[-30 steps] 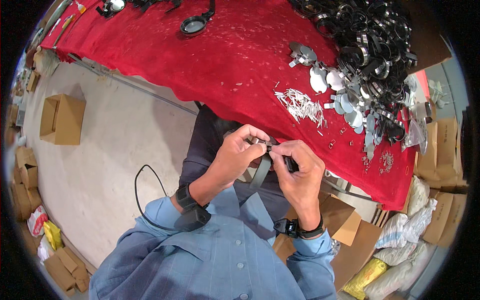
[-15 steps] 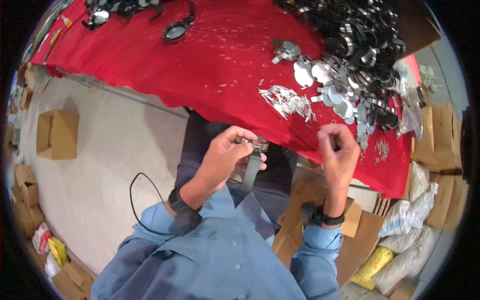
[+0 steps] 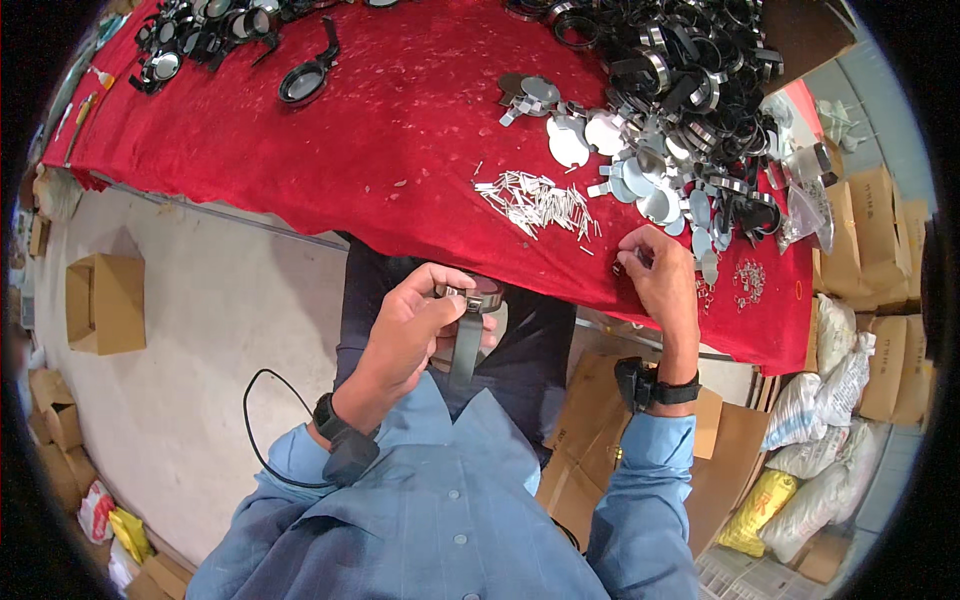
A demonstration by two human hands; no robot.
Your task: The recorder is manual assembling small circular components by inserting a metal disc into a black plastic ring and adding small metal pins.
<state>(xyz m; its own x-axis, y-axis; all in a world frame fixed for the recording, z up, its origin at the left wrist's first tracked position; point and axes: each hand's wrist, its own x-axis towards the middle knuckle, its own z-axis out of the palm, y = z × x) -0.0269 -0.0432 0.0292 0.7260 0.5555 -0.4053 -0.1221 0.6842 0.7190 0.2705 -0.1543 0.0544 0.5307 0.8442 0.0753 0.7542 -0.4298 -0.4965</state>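
My left hand [image 3: 398, 328] is closed around a round, metal-rimmed piece with a dark flat strap [image 3: 466, 345], held over my lap just below the table edge. The strap hangs down, and its far side is hidden by my fingers. My right hand [image 3: 664, 285] is over the table's front edge, thumb and fingertips pinched together; what they hold, if anything, is too small to make out. To its right lie small metal clips [image 3: 748, 283]. A heap of thin silvery pins [image 3: 535, 203] lies beyond it to the left, and several round metal discs with tabs [image 3: 568, 142] lie behind.
A red cloth [image 3: 390, 130] covers the table. Black strapped rings [image 3: 690, 75] are heaped at the back right, more [image 3: 225, 30] at the back left. One strapped ring [image 3: 303, 82] lies apart. A cardboard box [image 3: 108, 300] stands on the floor; sacks [image 3: 797, 425] lie at right.
The whole view has shifted a little. My right hand has turned, its pinched fingertips now pointing left near the cloth's front edge. My left hand still holds the strapped piece.
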